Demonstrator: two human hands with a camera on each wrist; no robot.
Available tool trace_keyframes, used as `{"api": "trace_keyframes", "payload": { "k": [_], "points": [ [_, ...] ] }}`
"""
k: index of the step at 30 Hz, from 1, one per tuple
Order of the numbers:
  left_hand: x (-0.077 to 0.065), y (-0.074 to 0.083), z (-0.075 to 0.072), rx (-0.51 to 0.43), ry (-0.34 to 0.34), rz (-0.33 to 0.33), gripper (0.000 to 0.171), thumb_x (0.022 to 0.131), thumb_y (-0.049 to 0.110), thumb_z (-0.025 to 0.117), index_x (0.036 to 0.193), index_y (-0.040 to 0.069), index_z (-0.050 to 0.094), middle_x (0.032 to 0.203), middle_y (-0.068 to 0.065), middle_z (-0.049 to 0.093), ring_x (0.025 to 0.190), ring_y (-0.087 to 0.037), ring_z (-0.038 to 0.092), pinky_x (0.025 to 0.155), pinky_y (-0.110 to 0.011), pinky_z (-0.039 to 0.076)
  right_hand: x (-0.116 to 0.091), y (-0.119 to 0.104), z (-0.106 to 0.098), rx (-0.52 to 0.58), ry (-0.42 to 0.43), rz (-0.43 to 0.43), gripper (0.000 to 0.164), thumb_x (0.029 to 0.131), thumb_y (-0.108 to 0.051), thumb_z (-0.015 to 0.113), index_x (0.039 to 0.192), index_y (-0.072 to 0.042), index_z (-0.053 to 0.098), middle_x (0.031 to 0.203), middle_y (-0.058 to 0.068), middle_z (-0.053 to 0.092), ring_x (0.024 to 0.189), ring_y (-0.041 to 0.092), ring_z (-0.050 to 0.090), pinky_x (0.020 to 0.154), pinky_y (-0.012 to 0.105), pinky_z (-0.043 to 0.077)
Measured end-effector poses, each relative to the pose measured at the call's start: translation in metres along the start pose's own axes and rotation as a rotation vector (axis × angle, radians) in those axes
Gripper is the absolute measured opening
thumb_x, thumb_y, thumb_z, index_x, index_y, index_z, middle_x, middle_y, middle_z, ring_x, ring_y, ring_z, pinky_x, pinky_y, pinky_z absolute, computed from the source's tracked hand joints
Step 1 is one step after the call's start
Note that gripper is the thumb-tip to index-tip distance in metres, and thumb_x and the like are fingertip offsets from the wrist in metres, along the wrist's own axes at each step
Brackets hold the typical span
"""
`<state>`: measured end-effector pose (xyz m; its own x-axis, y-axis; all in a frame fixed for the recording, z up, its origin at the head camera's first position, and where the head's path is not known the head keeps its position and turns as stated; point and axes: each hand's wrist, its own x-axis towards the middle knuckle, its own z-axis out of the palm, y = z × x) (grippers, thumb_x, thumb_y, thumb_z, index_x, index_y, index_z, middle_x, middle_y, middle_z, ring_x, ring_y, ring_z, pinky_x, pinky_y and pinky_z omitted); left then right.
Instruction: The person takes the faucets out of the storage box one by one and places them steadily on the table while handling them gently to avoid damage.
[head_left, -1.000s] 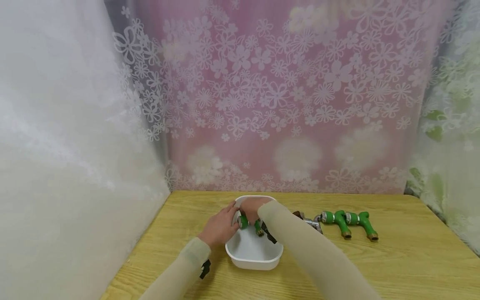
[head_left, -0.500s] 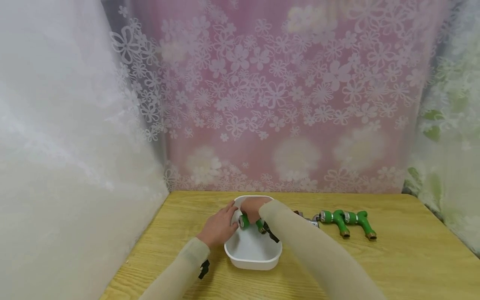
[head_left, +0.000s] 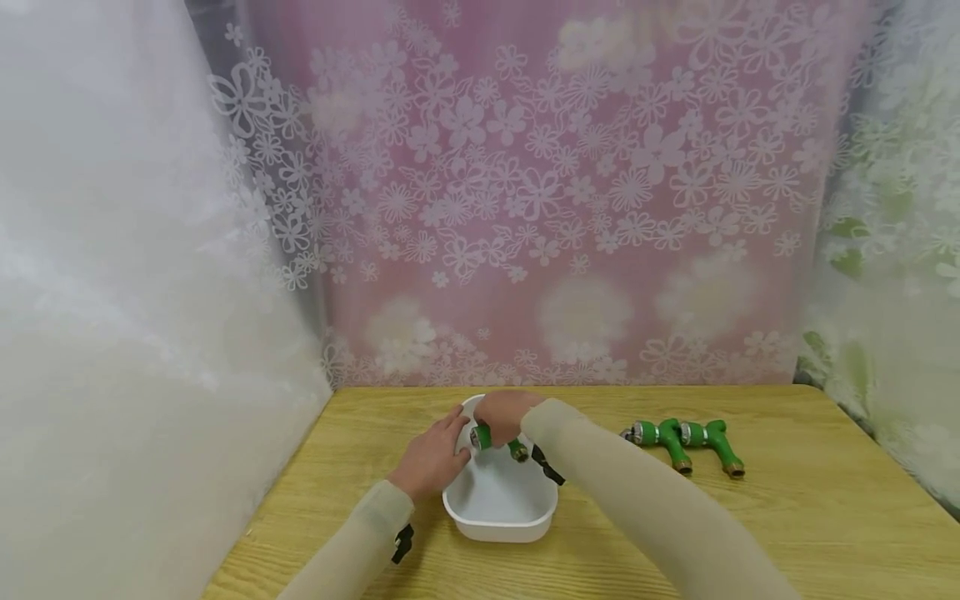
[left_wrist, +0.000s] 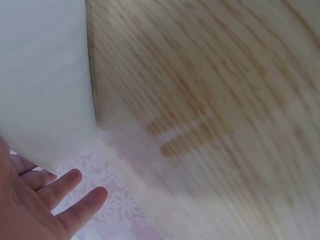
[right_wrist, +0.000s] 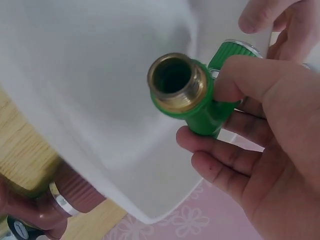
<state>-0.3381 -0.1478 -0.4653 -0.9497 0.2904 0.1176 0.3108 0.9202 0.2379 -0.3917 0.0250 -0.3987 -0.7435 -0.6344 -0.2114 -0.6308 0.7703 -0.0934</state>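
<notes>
My right hand (head_left: 506, 415) holds a green tap (head_left: 517, 450) above the inside of a white plastic basin (head_left: 501, 532). Up close in the right wrist view, the thumb and fingers grip its green body (right_wrist: 202, 122), whose brass threaded end points to the camera. Its ribbed green knob lies partly behind the thumb. At the basin's left rim is my left hand (head_left: 431, 457), fingers extended and thumb reaching toward the inside. In the left wrist view, the left fingers (left_wrist: 82, 210) are spread near the basin's outer wall (left_wrist: 45, 75), and the thumb is hidden.
Right of the basin, two more green taps (head_left: 666, 440) lie side by side on the wooden table (head_left: 810, 492). A brown tap (right_wrist: 75, 192) lies beside the basin, hidden by the right sleeve in the head view. Floral curtains (head_left: 562, 208) surround the table.
The green tap in my right hand has risen slightly within the basin. My left hand stays at the rim. The head view has shifted a little, and the right sleeve covers more behind it.
</notes>
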Motion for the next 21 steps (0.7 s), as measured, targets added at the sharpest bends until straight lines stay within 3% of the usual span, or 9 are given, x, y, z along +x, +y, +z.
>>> {"api": "trace_keyframes", "payload": {
  "k": [21],
  "points": [
    [-0.001,0.002,-0.002,0.015,0.005,-0.004,0.054,0.102,0.033,0.051,0.15,0.009,0.045,0.166,-0.007,0.029,0.143,-0.03,0.044,0.106,-0.053,0.048,-0.041,0.018,-0.018,0.15,-0.007,-0.123,0.024,0.089,-0.017,0.077,0.111,-0.016,0.068,0.093,-0.009,0.064,0.079,0.008,0.06,0.075,0.025,0.055]
  ]
}}
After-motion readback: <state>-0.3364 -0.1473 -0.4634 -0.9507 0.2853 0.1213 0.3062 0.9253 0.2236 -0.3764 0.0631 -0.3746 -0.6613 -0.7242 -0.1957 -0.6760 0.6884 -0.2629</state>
